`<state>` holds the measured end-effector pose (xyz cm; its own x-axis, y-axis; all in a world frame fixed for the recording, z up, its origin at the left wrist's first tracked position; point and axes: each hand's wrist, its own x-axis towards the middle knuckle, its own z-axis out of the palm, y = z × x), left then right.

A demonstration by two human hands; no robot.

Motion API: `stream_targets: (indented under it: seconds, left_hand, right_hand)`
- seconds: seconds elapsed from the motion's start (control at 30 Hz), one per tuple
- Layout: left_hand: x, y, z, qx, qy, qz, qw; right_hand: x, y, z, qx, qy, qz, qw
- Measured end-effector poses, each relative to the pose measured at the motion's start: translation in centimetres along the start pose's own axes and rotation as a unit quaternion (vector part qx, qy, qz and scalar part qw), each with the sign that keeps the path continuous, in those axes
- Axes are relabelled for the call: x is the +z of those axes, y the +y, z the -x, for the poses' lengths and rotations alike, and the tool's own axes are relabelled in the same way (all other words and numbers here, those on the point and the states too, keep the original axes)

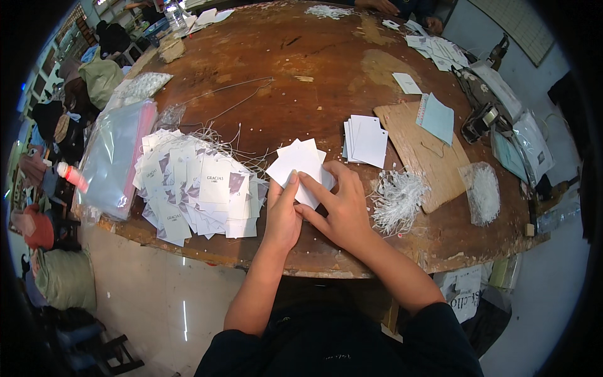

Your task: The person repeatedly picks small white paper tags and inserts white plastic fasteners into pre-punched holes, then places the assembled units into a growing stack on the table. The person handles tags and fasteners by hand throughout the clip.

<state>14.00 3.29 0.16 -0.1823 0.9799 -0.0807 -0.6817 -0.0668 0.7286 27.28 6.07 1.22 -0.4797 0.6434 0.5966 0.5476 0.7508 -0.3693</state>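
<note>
Between my two hands is a small fanned stack of white cards (300, 164). My left hand (282, 217) grips the stack from the left, its thumb lying on top. My right hand (342, 204) pinches the right side of the same cards, fingers bent over them. To the left spreads a big heap of printed tags (198, 188) with white strings. A neat pile of blank white cards (366, 141) rests beyond my right hand. Just right of that hand is a bundle of white strings (399, 200).
A wooden board (411, 141) with a light blue notebook (436, 119) lies at the right, beside a bag of strings (482, 195). Clear plastic sleeves (113, 160) cover the table's left edge. Across the table (301, 63), another person's hands (380, 6) show at the far side.
</note>
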Motion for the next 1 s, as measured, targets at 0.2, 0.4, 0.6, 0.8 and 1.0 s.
stream_targets:
  seconds: [0.2, 0.4, 0.6, 0.8, 1.0]
  left_hand:
    - [0.0, -0.1, -0.1, 0.014, 0.003, -0.012, 1.000]
    - [-0.1, -0.2, 0.0, 0.027, 0.001, -0.023, 0.999]
    - [-0.7, -0.2, -0.3, 0.036, 0.022, -0.019, 0.999]
    - [-0.8, 0.3, 0.4, 0.040, 0.042, -0.065, 0.996]
    - [-1.4, 1.0, 1.8, 0.006, 0.055, -0.096, 0.994]
  right_hand:
    - [0.1, 0.0, 0.1, -0.006, 0.006, 0.007, 1.000]
    - [0.1, -0.2, 0.2, 0.000, -0.007, 0.004, 1.000]
    - [-0.7, 0.2, 0.1, -0.020, -0.002, 0.004, 1.000]
    - [-4.8, 4.9, 0.8, 0.005, -0.018, 0.049, 0.999]
    - [-6.9, 7.2, 3.4, -0.089, -0.160, 0.158, 0.970]
